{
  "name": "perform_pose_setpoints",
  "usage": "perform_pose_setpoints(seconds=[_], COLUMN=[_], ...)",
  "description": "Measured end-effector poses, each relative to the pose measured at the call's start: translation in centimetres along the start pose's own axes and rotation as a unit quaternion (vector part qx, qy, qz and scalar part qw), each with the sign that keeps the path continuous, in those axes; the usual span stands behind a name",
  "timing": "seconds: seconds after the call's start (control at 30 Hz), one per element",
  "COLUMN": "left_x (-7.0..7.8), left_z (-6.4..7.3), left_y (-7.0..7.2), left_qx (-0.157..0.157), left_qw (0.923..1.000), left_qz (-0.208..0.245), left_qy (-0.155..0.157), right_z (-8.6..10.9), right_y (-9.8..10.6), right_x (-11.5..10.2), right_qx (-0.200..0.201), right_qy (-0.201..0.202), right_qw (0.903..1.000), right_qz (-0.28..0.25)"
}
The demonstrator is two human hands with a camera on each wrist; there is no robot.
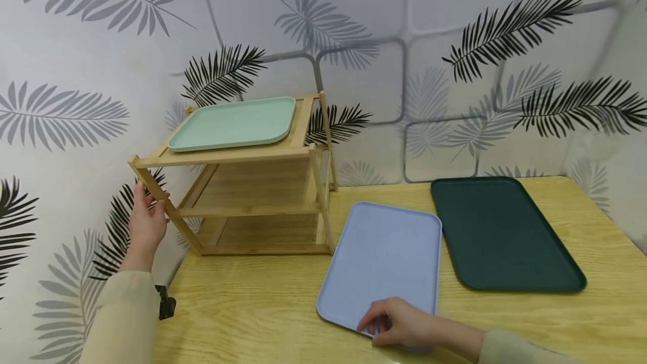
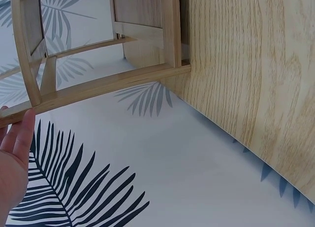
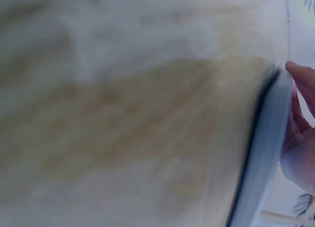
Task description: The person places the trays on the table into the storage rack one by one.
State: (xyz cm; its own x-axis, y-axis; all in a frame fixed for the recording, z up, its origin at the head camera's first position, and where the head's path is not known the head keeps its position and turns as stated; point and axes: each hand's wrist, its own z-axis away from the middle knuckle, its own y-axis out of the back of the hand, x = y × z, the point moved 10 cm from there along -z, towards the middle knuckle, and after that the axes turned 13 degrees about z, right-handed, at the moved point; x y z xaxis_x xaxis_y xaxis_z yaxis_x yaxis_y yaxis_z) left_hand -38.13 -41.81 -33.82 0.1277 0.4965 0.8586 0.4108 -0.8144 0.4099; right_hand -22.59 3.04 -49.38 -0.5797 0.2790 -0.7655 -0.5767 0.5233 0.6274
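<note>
Plainly, the relation that counts is right hand (image 1: 399, 322) to blue tray (image 1: 386, 260). Tray lies on the tabletop (image 1: 242, 308), stretching away from those fingers; long axis runs from the near end toward the wall (image 1: 364, 4), far end leaning a touch right. Right hand much the nearer: its fingers are bent and touch the near end (whether they pinch it I cannot tell; the right wrist view is blurred and catches the tray edge-on). Left hand (image 1: 146, 223) well apart from the blue tray, off to the left, fingers and thumb clamped on a front post (image 1: 178, 221) of the rack (image 1: 250, 210). Rack stands left of the blue tray and partly beyond it, its right front foot just beside the tray's left edge. Mint tray (image 1: 235, 122) rests on the rack's top, long axis roughly crosswise to the blue one's. Green tray (image 1: 505, 235) lies right of the blue, edges close (touching or merely near, hard to say).
</note>
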Motion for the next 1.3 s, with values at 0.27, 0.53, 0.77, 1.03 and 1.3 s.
perform_pose_setpoints(seconds=[0.27, 0.53, 0.77, 1.03, 1.3], left_x=[-0.2, -0.1, 0.0, -0.2, 0.1], left_z=[0.0, 0.0, -0.1, -0.1, -0.1], left_y=[-0.3, -0.3, -0.5, -0.6, 0.1], left_qx=[-0.004, -0.003, -0.004, -0.007, -0.002], left_qw=[1.0000, 0.9999, 1.0000, 0.9999, 0.9999], left_qz=[0.006, 0.010, 0.008, 0.011, 0.010], left_qy=[-0.004, -0.007, 0.000, -0.001, -0.011], right_z=[0.3, 2.5, 3.5, 4.1, 3.9], right_y=[8.6, 18.5, 20.5, 19.5, 18.8], right_x=[2.6, 9.2, 13.0, 14.0, 12.9], right_qx=[0.134, 0.242, 0.239, 0.211, 0.175], right_qy=[-0.010, -0.173, -0.233, -0.244, -0.227], right_qw=[0.9877, 0.9351, 0.9049, 0.9022, 0.9053], right_qz=[0.079, 0.193, 0.263, 0.287, 0.313])
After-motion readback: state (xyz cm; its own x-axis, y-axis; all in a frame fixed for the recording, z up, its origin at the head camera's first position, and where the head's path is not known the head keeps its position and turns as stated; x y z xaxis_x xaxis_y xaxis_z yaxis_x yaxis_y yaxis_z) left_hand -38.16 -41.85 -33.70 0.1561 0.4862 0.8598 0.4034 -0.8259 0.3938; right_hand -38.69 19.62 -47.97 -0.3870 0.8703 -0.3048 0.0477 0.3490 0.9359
